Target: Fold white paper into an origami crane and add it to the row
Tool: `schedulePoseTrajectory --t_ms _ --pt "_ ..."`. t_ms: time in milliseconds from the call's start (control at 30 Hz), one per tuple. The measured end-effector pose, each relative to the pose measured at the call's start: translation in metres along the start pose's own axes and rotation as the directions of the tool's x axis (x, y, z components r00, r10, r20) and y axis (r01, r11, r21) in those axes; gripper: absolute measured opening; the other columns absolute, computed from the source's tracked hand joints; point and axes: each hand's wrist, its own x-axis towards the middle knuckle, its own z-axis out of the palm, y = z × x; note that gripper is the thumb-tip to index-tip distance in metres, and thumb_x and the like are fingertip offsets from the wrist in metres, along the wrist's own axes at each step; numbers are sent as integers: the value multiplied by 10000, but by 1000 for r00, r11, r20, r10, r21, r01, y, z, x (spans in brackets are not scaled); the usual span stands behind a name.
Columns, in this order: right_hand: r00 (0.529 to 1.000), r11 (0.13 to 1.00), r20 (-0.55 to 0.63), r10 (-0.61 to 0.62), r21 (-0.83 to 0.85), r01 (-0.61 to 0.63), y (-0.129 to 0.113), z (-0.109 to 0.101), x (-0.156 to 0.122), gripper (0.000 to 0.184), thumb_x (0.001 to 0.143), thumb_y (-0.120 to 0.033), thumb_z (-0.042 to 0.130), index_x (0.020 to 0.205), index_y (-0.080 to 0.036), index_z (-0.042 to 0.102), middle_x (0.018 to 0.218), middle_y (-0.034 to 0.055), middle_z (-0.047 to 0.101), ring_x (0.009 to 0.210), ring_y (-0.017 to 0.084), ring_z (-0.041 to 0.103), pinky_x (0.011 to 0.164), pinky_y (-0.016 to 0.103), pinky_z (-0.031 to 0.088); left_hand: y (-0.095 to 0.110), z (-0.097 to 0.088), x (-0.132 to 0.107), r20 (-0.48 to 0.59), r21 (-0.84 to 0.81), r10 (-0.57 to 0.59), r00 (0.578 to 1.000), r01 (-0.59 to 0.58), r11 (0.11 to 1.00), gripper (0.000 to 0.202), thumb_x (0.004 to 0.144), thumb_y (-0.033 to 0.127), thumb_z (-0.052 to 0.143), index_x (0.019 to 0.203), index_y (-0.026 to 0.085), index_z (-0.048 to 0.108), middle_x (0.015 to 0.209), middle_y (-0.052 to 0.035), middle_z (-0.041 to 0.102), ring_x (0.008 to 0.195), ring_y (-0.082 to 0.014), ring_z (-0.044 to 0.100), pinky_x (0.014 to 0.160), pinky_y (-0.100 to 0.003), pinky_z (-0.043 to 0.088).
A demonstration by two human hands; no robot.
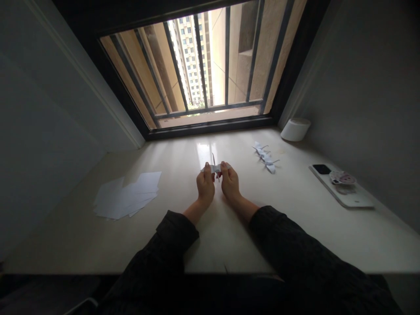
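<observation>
Pinching a folded paper figure at my twelve o'clock, I'm gripping opposite sides with left hand and right hand, figuring it's light, crease-prone, best held by flat sides, not thin ends.

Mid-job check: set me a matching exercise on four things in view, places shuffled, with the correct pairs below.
Things
1. Loose white paper sheets
2. Small folded white paper figure
3. Row of folded white paper figures
4. Smooth white rounded object

Places
A. Near the right end of the dark window frame
B. Overlapping, left of both hands
C. Lined up, right of both hands
D. Held between left hand and right hand

Pairs: 1-B, 2-D, 3-C, 4-A
</observation>
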Motion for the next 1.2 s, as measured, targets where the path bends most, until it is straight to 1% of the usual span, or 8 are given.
schedulePoseTrajectory --t_ms 433,600,700,800,933,1067,1133,1200 --pt "998 997 -11 55 58 -55 2 3 -1 442 889 -567 380 625 -217 440 562 -34 446 543 124 447 588 270 381 1 2 -2 -57 -22 -17 998 16 1000 496 879 568 389 577 180 453 508 24 427 487 -101 414 491 -248 321" --pt "997 996 39 60 59 -62 4 -4 4 445 872 -572 416 611 -213 455 570 -29 455 557 126 447 591 270 379 -2 -5 0 8 96 28 1000 -29 995 497 891 553 368 573 180 448 510 29 412 492 -103 408 507 -251 315" --pt "995 990 83 62 121 -72 7 -9 9 423 844 -559 484 607 -210 470 573 -33 453 567 124 445 590 265 380 -3 -10 2 74 138 50 996 -60 989 484 889 535 392 559 183 418 502 39 380 492 -100 390 512 -250 303" --pt "994 980 66 83 175 -94 9 -11 13 390 817 -541 541 623 -206 494 562 -42 444 554 118 432 575 260 370 -4 -12 2 98 156 60 993 -75 985 472 883 531 411 568 181 435 503 40 383 486 -100 382 507 -247 296" --pt "994 983 50 102 150 -108 10 -17 18 392 793 -529 581 595 -198 509 544 -42 450 547 114 426 567 258 358 -7 -13 3 114 106 40 993 -52 993 471 867 545 435 583 172 489 517 26 429 496 -98 410 514 -238 322" --pt "988 989 99 122 76 -129 12 -30 31 417 754 -564 606 578 -192 541 527 -39 457 537 115 425 551 260 353 -12 -17 8 159 -9 -61 985 63 998 565 878 615 298 799 158 619 610 -22 558 573 -132 540 532 -244 395" --pt "973 985 173 152 59 -164 14 -37 39 439 734 -586 614 563 -187 546 505 -40 455 514 108 409 537 258 350 -14 -20 12 208 -7 -114 972 118 993 561 870 617 318 997 167 629 762 -59 642 666 -156 610 565 -253 435" --pt "952 976 234 195 54 -213 17 -44 44 463 729 -611 600 558 -184 549 490 -43 442 492 100 391 505 251 334 -14 -22 15 259 14 -97 961 97 995 491 876 556 381 1114 185 598 859 -73 659 747 -168 637 603 -257 465"
